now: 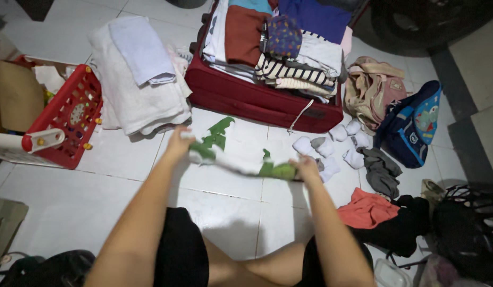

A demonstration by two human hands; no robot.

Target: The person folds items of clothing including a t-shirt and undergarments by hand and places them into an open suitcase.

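I hold a small white garment with green shapes [241, 159] stretched between both hands above the white tiled floor [71, 191]. My left hand [178, 142] grips its left end and my right hand [307, 168] grips its right end. Just beyond lies an open red suitcase [257, 98] packed with folded clothes, among them striped tops [294, 72] and a dotted dark piece [282, 34]. Rolled white socks [327, 146] lie by my right hand.
A stack of folded white towels [135, 79] sits left of the suitcase. A red plastic basket [65, 117] and cardboard box [18, 95] stand far left. On the right are a beige bag [371, 90], a blue backpack [414, 125], grey, orange and black clothes [382, 212].
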